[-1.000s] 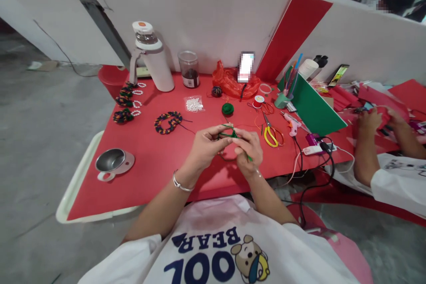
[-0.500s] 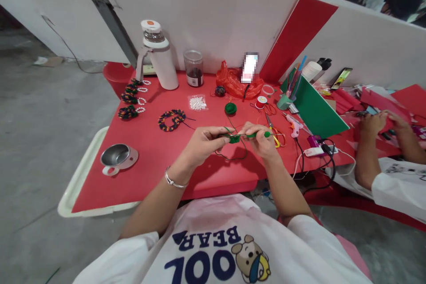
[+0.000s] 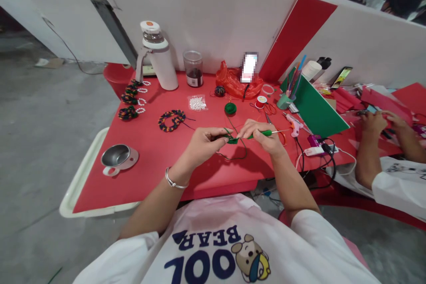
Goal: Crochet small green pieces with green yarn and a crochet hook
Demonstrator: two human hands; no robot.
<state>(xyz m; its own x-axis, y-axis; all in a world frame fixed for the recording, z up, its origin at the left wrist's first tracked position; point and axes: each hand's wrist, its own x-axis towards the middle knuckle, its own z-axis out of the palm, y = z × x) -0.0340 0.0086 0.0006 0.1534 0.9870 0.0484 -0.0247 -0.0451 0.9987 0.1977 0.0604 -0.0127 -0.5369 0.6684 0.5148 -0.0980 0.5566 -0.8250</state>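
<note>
My left hand (image 3: 203, 143), with a silver bangle at the wrist, pinches a small green crochet piece (image 3: 233, 140) above the red table (image 3: 156, 155). My right hand (image 3: 263, 136) is closed round a green-handled crochet hook (image 3: 266, 133) whose metal tip points right. Dark green yarn loops down from the piece onto the table and runs back to a green yarn ball (image 3: 230, 108).
A white thermos (image 3: 159, 57), a jar (image 3: 193, 69), a red bag (image 3: 234, 84), a bag of pearls (image 3: 197, 103), several crocheted rings (image 3: 171, 120), a steel cup (image 3: 116, 157), scissors, a glue gun (image 3: 293, 123) and cables lie around. Another person's hands (image 3: 382, 122) work at the right.
My right hand has turned the hook from pointing down to lying level with its tip to the right. The hands have moved slightly apart, and the view shifted a little.
</note>
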